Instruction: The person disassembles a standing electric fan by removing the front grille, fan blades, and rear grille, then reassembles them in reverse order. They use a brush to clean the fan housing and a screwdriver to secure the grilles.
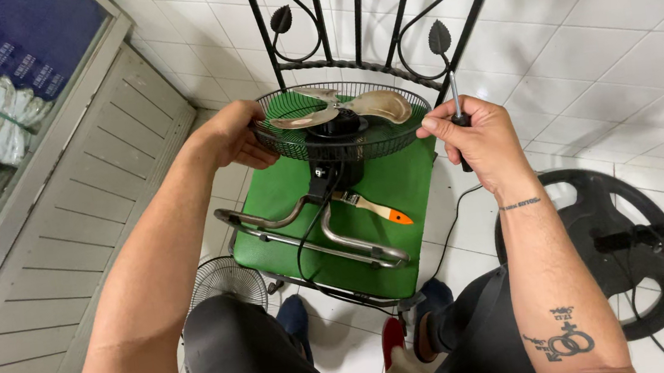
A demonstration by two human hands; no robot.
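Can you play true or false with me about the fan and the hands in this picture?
1. The left hand grips the rim of the fan guard. True.
2. The right hand holds a hammer. False: it holds a screwdriver.
3. The fan lies on a green chair seat. True.
4. The paintbrush has a blue handle tip. False: the tip is orange.
5. The fan blades are covered by a front grille. False: they are exposed.

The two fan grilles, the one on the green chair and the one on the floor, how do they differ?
The grille on the chair is dark, still carries the blades and motor, and the left hand grips its rim. The grille on the floor is lighter grey, bare, untouched and partly hidden behind the person's knee. Both are round wire cages. The right hand holds a screwdriver.
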